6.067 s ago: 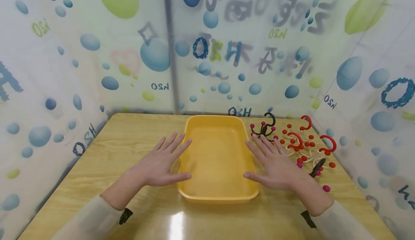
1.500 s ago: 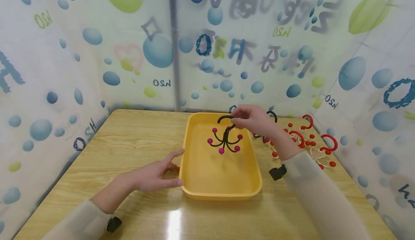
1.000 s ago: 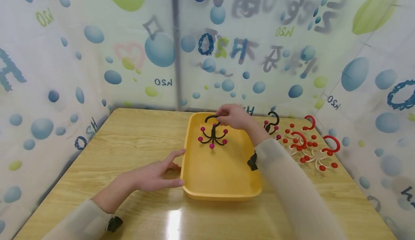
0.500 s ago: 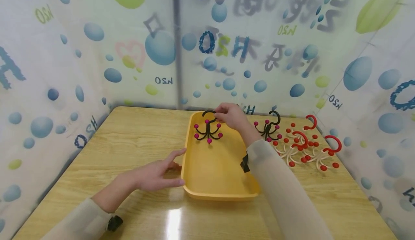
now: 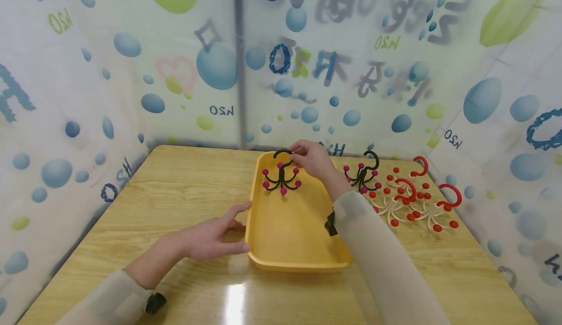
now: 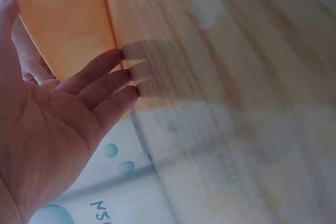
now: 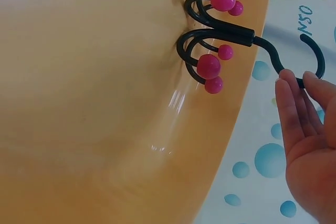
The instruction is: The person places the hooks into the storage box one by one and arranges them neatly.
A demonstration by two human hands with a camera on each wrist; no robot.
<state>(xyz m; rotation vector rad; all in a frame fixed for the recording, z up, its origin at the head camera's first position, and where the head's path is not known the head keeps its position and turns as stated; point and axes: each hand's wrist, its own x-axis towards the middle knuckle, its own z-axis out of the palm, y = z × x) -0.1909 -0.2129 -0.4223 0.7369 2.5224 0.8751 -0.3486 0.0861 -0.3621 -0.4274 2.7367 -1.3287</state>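
Note:
A black claw hanger (image 5: 282,174), with several curved prongs tipped by pink balls, stands upright at the back left inside the yellow tray (image 5: 298,237). My right hand (image 5: 313,159) pinches its top hook between thumb and fingertips; the right wrist view shows the prongs (image 7: 199,40) at the tray's inner surface. At the tray's left side rests my left hand (image 5: 210,237), thumb and fingers apart. Its fingers (image 6: 100,85) lie fairly straight against the outer wall in the left wrist view.
To the tray's right stands another black claw hanger (image 5: 362,174) with pink balls. Beyond it are several cream claw hangers (image 5: 432,210) with red hooks and red balls, close together. The wooden table (image 5: 189,183) meets printed curtain walls (image 5: 189,61) at its back and sides.
Both hands were spread over the tray at first. The right hand then took a black claw hanger and carried it left and back. In the last half second almost nothing has moved.

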